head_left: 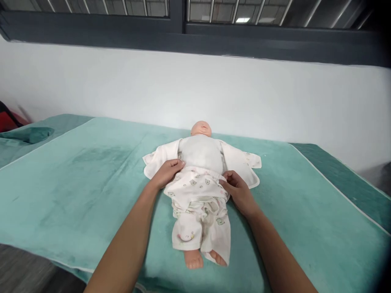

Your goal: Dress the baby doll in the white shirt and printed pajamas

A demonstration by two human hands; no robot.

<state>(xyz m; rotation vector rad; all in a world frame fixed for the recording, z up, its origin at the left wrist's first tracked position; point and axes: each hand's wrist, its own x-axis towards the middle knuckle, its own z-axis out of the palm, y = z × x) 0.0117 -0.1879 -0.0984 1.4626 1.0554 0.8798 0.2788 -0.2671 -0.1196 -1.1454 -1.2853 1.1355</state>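
A baby doll [201, 151] lies on its back on a teal blanket [91, 175], head toward the wall. It wears white printed trousers [200, 211], and an open white top [241, 162] is spread flat under it. My left hand [167, 171] is closed on the trousers' waistband at the doll's left-side hip as I see it. My right hand [236, 188] pinches the waistband on the other side. The doll's bare feet [194, 259] stick out of the trouser legs.
The blanket covers a wide bed or table whose darker green edge [345, 179] shows at right. A white wall [275, 97] runs behind, under a dark window frame [214, 36]. Something red and dark [7, 120] lies at far left.
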